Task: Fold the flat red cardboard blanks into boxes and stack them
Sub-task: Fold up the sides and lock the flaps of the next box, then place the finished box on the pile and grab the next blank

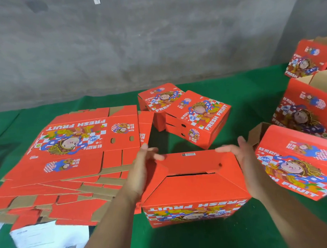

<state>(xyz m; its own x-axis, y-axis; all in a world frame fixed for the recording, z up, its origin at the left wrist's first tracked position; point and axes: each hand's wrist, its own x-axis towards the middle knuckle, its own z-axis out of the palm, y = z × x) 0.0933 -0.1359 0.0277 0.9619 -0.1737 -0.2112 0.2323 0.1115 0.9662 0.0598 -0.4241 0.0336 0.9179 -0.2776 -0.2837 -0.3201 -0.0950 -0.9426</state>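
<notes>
- I am holding the box (pixel 195 181) in the lower centre of the frame, on the green table (pixel 253 103), with one hand at each short end.
- My left hand (pixel 142 169) is pressing flat against the box's left end, fingers straight and pointing up toward the ridge; the thumb is reaching over the top flap. It is not curling round anything.
- My right hand (pixel 243 163) is doing the same at the right end: fingers extended along the sloping end panel, thumb stretching inward along the top edge. It is blurred a little, but I judge it flat, not gripping.
- The box's long axis is running left to right across the frame, so it is lying squarely between my palms, and both hands are equally close. The top flaps are meeting in a ridge, with a dark slot showing just below it, so I judge the closure is nearly but not fully tucked.
- The stack of flat blanks (pixel 65 154) is lying to the left of the box, close beside my left forearm, so that arm is nearer for the next blank.
- Folded boxes are lying above centre (pixel 188 112) and along the right edge (pixel 299 163), the nearest one just beside my right hand.
- I judge that stacking this box means lifting it by both ends and carrying it right or up-frame, keeping the long axis level between the palms.
- Some white paper (pixel 43 244) is lying in the lower left.
</notes>
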